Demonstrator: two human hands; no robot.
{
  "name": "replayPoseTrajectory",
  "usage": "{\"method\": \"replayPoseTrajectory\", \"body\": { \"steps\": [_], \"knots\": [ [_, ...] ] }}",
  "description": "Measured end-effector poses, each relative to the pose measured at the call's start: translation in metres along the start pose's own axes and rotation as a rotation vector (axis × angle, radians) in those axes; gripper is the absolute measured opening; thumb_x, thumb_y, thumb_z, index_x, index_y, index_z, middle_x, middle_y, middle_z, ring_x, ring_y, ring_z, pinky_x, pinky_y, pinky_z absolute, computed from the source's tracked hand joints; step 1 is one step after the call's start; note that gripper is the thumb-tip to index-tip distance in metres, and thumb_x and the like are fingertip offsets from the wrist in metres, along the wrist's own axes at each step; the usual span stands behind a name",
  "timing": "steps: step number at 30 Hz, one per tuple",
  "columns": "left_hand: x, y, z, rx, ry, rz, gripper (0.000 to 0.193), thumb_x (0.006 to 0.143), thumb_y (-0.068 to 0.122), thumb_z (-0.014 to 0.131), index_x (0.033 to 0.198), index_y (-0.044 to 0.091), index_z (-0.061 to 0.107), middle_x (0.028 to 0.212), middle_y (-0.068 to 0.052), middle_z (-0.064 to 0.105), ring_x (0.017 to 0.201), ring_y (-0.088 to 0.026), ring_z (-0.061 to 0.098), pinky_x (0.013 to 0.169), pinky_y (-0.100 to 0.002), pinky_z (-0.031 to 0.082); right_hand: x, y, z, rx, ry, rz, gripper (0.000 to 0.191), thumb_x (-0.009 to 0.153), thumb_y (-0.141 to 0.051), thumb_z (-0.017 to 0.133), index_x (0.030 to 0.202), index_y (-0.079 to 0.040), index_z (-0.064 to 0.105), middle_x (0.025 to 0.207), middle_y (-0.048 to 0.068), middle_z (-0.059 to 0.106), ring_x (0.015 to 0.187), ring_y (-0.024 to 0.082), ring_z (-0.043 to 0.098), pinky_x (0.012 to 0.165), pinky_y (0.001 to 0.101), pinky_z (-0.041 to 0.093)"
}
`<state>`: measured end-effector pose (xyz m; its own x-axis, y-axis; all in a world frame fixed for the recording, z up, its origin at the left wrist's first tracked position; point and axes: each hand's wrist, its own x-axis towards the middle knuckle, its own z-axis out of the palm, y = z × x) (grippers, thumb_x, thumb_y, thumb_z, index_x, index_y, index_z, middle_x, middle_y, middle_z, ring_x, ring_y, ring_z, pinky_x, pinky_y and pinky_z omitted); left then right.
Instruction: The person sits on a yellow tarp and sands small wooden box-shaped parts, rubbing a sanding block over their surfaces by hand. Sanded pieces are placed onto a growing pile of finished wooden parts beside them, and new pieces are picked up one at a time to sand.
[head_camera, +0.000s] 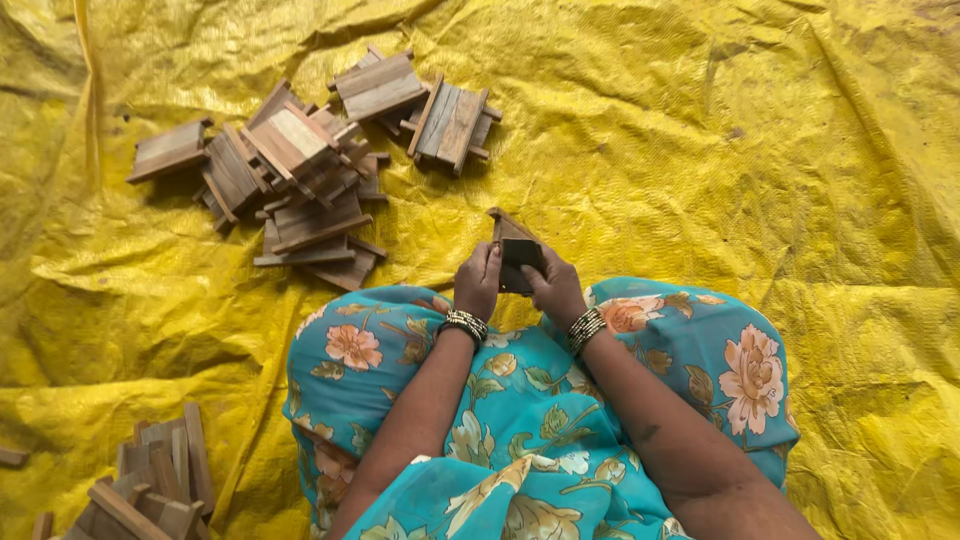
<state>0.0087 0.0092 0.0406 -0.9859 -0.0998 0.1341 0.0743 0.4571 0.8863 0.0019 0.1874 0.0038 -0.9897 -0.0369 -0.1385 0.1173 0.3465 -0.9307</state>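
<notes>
One wide yellow tarp (700, 150) covers the ground under me, catching whatever I set down. Over my knees lies my turquoise flowered cloth (520, 400). Ahead to the left is a loose heap of small wooden frames (300, 170), and another stack (150, 490) sits by my left knee, both within reach. My left hand (478, 280) and right hand (553, 288) are closed around one small wooden piece (515, 255) just past my knees, a dark square pad pressed against it by my thumbs.
</notes>
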Motion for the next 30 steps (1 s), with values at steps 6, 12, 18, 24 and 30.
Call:
{"method": "replayPoseTrajectory", "body": {
  "steps": [6,12,18,24,30],
  "knots": [
    [0.003,0.003,-0.003,0.103,-0.002,0.142,0.033,0.083,0.020,0.075,0.109,0.002,0.064,0.082,-0.018,0.071,0.076,-0.035,0.071,0.065,-0.044,0.056,0.019,0.013,-0.014,-0.455,0.167,-0.165,0.035,0.091,-0.022,0.076,0.121,-0.006,0.070,0.095,0.019,0.076,0.086,0.030,0.073,0.076,0.0425,0.055],
    [0.001,0.017,-0.008,-0.101,0.019,0.006,0.025,0.081,0.016,0.078,0.104,0.007,0.074,0.089,-0.008,0.075,0.075,-0.019,0.076,0.070,-0.033,0.061,0.019,-0.005,-0.045,-0.017,0.278,-0.159,0.020,0.092,-0.011,0.073,0.111,-0.006,0.077,0.089,0.013,0.073,0.082,0.017,0.068,0.075,0.0388,0.056],
    [-0.001,0.017,-0.005,-0.075,-0.049,0.022,0.023,0.084,0.016,0.077,0.106,0.008,0.077,0.090,-0.008,0.066,0.077,-0.022,0.073,0.070,-0.034,0.058,-0.018,-0.073,-0.049,-0.258,0.287,-0.513,0.049,0.085,0.009,0.060,0.124,-0.017,0.074,0.118,0.007,0.061,0.101,0.021,0.065,0.084,0.0374,0.061],
    [-0.004,0.012,0.000,0.126,-0.084,0.095,0.019,0.086,0.020,0.074,0.095,0.004,0.069,0.096,-0.012,0.067,0.093,-0.036,0.067,0.080,-0.043,0.056,-0.045,-0.114,-0.029,-0.805,0.183,-0.770,0.055,0.078,0.001,0.068,0.129,-0.021,0.072,0.114,0.004,0.059,0.097,0.029,0.055,0.081,0.0401,0.056],
    [-0.005,0.017,0.004,0.159,-0.078,0.248,0.023,0.082,0.021,0.077,0.098,0.006,0.070,0.097,-0.011,0.067,0.094,-0.035,0.066,0.082,-0.045,0.055,-0.040,-0.118,-0.039,-0.916,0.206,-0.613,0.055,0.078,-0.001,0.068,0.131,-0.017,0.069,0.112,0.005,0.057,0.098,0.031,0.053,0.077,0.0391,0.056]
  ]
}}
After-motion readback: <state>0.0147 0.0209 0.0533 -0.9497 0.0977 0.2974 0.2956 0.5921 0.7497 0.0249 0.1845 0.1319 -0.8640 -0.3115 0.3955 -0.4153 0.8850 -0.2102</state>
